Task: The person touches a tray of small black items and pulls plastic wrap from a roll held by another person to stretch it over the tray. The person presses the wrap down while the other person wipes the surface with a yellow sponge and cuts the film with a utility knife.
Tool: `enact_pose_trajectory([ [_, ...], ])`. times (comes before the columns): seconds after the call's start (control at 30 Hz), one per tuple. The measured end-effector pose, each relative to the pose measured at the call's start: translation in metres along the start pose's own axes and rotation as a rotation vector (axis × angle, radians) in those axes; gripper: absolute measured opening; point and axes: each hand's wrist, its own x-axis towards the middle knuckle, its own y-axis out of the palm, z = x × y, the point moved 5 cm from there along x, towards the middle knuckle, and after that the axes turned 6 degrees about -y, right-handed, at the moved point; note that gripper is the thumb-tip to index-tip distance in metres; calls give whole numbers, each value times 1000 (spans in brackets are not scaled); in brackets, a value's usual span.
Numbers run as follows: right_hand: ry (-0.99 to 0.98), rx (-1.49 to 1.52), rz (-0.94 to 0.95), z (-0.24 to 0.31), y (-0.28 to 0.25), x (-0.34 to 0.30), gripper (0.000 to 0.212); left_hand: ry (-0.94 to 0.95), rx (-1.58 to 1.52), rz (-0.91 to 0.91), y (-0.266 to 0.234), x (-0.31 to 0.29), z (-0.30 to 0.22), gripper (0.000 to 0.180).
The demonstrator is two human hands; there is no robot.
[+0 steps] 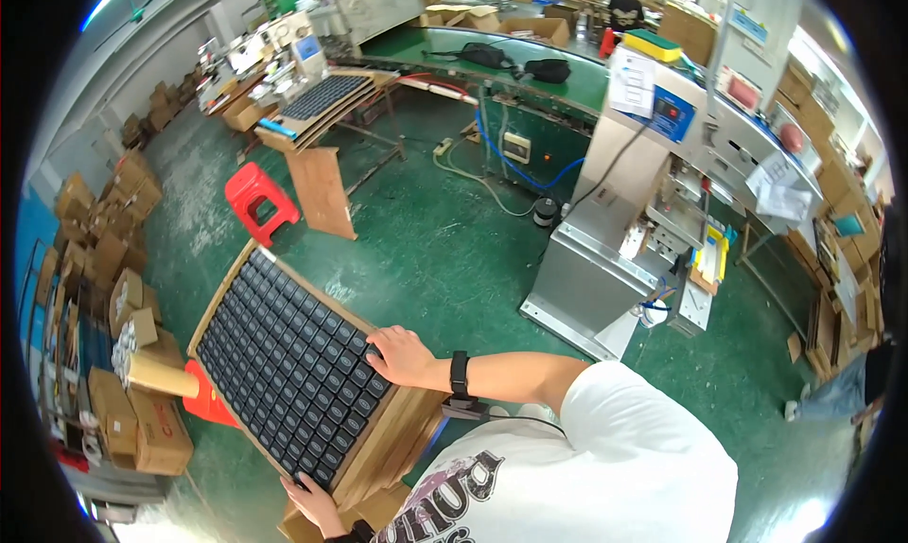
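Note:
A wooden tray (pixel 267 255) full of black square pieces in rows, each with a pale oval mark, lies tilted in front of me at the lower left. My right hand (pixel 405 356) is closed over its right edge, fingertips on the outermost pieces. At the near edge, my left hand (pixel 315 506) grips the tray's corner, its fingers partly hidden. Beneath the tray shows a stack of wooden boards or trays (pixel 402 434); whether the top tray touches them I cannot tell. My right wrist wears a black band.
A red stool (pixel 260 204) stands beyond the tray, near a table with another tray (pixel 328 96) of black pieces. To the right is a grey metal machine (pixel 591 273). Cardboard boxes (pixel 163 434) line the left side. A green conveyor (pixel 416 43) runs along the back.

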Motion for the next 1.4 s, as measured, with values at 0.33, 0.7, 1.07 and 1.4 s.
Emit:
enact_pose_trajectory([
  [0.33,-128,54,-10,9,2,2,33,-48,54,-107,-1,1,19,54],
  [0.7,-232,43,-27,-2,-6,4,32,-138,175,-70,-9,-13,-28,57],
  [1.07,-93,107,-181,8,-5,12,30,99,135,-154,-11,7,-11,42],
  [1.4,213,104,-156,-75,-59,-139,53,439,122,-287,10,27,-4,53],
])
